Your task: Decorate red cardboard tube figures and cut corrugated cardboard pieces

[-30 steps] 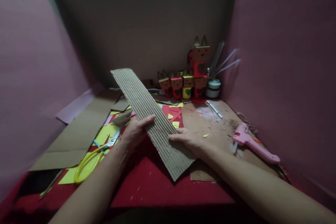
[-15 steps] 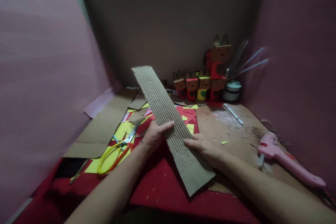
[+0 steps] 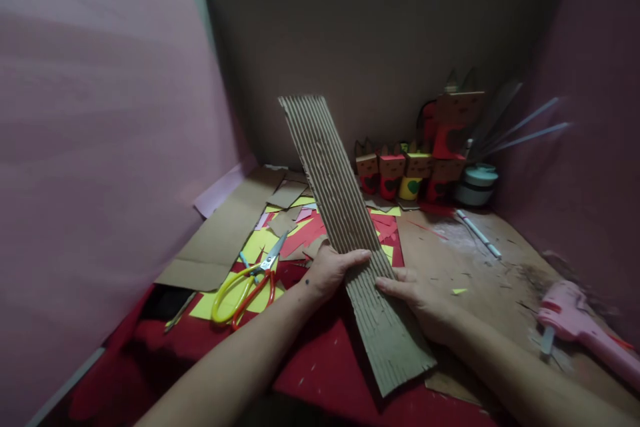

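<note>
A long strip of corrugated cardboard (image 3: 345,213), its ridges exposed, is held tilted above the table, top end leaning left. My left hand (image 3: 337,270) grips its left edge, thumb across the ridged face and fingers hidden behind. On the opposite edge, a little lower, my right hand (image 3: 415,290) pinches the strip with the thumb on top. Scissors (image 3: 257,277) with yellow and red handles lie partly open to the left of my left hand, over yellow paper scraps (image 3: 207,307).
A flat cardboard sheet (image 3: 215,240) lies at left. Several cardboard animal figures (image 3: 393,173) stand at the back, beside a lidded pot (image 3: 477,183). At right are a white stick-like pen (image 3: 477,233) and a pink glue gun (image 3: 575,317). Red cloth (image 3: 320,360) covers the table's front.
The view has swung left, so everything sits further right. The strip's far end is raised and stands somewhat steeper; both hands keep their hold on it.
</note>
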Demonstrator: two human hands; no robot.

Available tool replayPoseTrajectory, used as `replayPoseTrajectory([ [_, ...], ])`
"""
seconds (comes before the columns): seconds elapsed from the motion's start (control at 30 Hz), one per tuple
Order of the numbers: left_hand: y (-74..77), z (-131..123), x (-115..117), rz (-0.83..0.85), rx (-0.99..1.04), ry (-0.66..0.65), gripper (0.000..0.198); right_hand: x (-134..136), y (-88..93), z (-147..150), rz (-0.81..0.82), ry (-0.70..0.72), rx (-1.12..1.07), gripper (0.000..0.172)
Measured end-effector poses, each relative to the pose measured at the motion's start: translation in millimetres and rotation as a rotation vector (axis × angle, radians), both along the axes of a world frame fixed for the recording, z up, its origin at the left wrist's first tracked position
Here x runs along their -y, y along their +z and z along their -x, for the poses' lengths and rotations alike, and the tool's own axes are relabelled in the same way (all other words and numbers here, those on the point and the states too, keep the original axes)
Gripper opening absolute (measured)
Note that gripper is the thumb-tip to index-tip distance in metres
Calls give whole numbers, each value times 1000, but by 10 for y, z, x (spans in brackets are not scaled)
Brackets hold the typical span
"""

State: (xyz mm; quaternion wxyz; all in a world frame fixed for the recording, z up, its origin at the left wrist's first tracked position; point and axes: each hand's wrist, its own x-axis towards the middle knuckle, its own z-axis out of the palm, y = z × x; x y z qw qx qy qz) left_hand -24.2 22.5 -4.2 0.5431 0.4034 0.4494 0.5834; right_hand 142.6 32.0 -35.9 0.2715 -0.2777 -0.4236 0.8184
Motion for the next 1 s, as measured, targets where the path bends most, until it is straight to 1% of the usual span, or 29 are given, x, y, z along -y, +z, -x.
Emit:
replayPoseTrajectory([
  [0.23,37,31,5,11,-10,74,24,29,1,3,-16,42,36,32],
  [0.4,52,89,-24,11,64,146,24,54,30,42,-68,32,73,31],
  [0.53,88,238,-90,-40,155,287,23,40,55,70,-130,202,130,30],
  [0.6,101,308,-121,-60,187,350,24,30,57,81,-135,253,136,30],
  [0.77,73,344,-170,-79,242,433,27,20,29,98,-146,240,108,30],
  [1.0,44,346,-208,-29,285,462,22,18,-16,95,-143,255,89,19],
])
